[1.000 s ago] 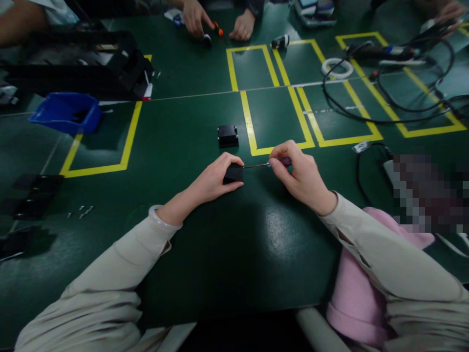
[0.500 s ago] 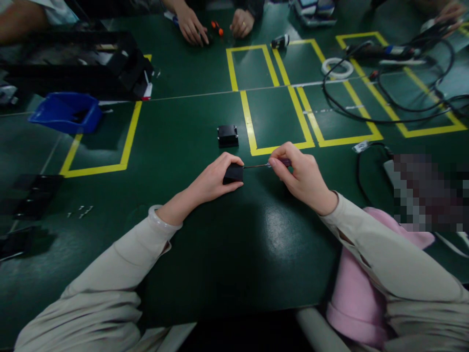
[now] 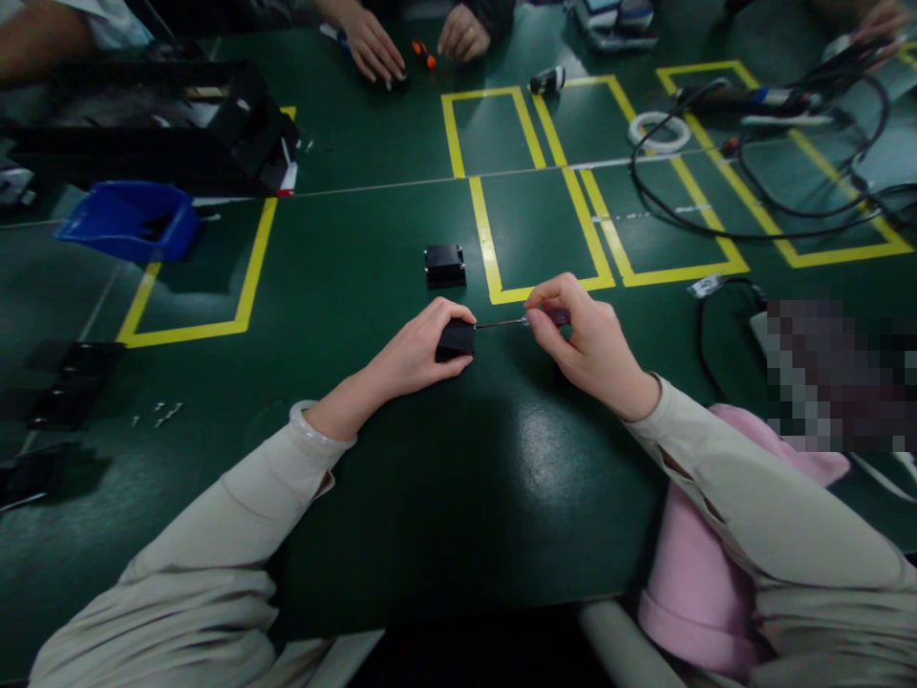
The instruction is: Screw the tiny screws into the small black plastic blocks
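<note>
My left hand [image 3: 419, 349] is closed around a small black block [image 3: 457, 339] resting on the green table [image 3: 458, 497]. My right hand [image 3: 584, 344] pinches the purple handle of a thin screwdriver [image 3: 526, 322]. Its metal shaft lies level and its tip meets the block's right side. A second black block [image 3: 445, 265] stands alone just beyond my hands.
Yellow tape rectangles [image 3: 534, 229] mark the table. At far left are a blue bin [image 3: 129, 220] and black trays [image 3: 143, 124]. Black cables [image 3: 752, 172] and a white ring [image 3: 659, 132] lie at right. Another person's hands [image 3: 415, 43] work at the far edge. Small screws [image 3: 161, 413] lie at left.
My hands stay almost still on the block and the screwdriver. The other person's hands at the far edge have shifted and let go of a small dark part.
</note>
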The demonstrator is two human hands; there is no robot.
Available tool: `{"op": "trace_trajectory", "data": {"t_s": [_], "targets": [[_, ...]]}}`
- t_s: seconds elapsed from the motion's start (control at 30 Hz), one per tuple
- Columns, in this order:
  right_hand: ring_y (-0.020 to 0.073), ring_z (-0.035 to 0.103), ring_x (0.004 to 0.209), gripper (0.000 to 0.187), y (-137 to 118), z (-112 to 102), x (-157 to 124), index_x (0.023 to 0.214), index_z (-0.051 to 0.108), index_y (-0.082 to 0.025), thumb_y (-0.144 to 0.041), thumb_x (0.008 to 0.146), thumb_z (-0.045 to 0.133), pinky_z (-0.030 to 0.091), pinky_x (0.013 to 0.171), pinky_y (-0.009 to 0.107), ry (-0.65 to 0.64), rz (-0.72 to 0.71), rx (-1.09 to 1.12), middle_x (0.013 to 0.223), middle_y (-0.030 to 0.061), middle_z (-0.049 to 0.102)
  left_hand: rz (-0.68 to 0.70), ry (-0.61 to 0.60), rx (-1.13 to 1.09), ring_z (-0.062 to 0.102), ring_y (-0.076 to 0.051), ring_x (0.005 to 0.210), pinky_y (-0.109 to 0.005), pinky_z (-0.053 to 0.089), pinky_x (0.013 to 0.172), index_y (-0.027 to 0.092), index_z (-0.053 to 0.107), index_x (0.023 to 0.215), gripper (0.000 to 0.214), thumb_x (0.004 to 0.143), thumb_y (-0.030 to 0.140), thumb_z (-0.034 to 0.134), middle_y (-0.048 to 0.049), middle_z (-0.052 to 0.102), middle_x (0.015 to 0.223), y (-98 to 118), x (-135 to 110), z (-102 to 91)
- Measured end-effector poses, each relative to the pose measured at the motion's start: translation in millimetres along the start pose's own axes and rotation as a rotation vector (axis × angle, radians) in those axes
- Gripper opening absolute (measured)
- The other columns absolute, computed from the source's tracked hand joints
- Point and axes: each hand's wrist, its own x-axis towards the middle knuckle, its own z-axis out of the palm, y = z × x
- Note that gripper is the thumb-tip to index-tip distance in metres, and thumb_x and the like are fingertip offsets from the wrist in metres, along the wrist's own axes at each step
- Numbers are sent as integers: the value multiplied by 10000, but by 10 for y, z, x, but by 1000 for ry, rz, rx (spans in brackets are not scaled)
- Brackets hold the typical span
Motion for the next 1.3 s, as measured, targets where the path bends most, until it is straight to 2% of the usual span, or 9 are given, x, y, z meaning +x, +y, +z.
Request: {"op": "trace_trajectory", "data": {"t_s": [0.1,0.3,0.47,0.63,0.8,1.03,1.2,1.3], "targets": [[142,650,751,80,-1,7,1,1001,567,-205,-228,925,559,453,646,259,27,-7,-1,886,22,628,11,8,-1,607,-230,1092,-363,503,956,201,500,1218,393,875,245,689,-75,584,1209,2,0,-1],[129,628,677,68,8,8,-1,965,555,-214,-282,963,554,444,641,256,-2,-2,9,787,-6,619,19,12,-3,605,-225,1096,-354,501,957,194,502,1211,390,874,235,693,-74,580,1209,-7,-9,7],[133,638,718,103,11,17,-7,1025,554,-218,-226,923,569,447,632,254,28,-16,22,852,3,619,13,6,-2,604,-227,1094,-359,504,946,205,499,1223,402,876,243,698,-71,577,1220,-17,-11,13],[138,647,723,72,24,8,-2,978,559,-211,-280,957,563,452,646,260,-2,-14,22,822,3,624,17,11,-4,606,-229,1093,-365,505,953,205,500,1219,395,878,244,695,-72,580,1213,-9,-4,13],[132,647,729,88,19,7,-3,1012,558,-214,-233,927,570,449,631,251,14,-32,11,860,6,621,15,8,-8,608,-232,1096,-369,508,952,204,502,1218,390,879,241,692,-75,583,1214,-5,-5,8],[113,601,619,94,20,-1,2,980,547,-213,-306,973,554,430,605,251,-21,-14,28,756,-20,603,17,6,1,607,-230,1096,-368,509,950,206,499,1228,400,882,246,696,-75,580,1223,-18,-10,8],[124,625,686,89,19,9,1,1017,551,-213,-227,931,569,442,623,251,31,-52,19,833,-2,606,18,12,2,607,-233,1102,-374,506,966,204,501,1219,393,879,242,695,-75,584,1212,-17,-5,15],[122,619,657,86,20,2,4,1008,551,-212,-277,955,569,438,620,253,18,-44,23,793,-11,603,26,20,1,608,-229,1101,-367,504,970,201,504,1210,384,879,233,693,-72,585,1203,-15,-4,16]]}}
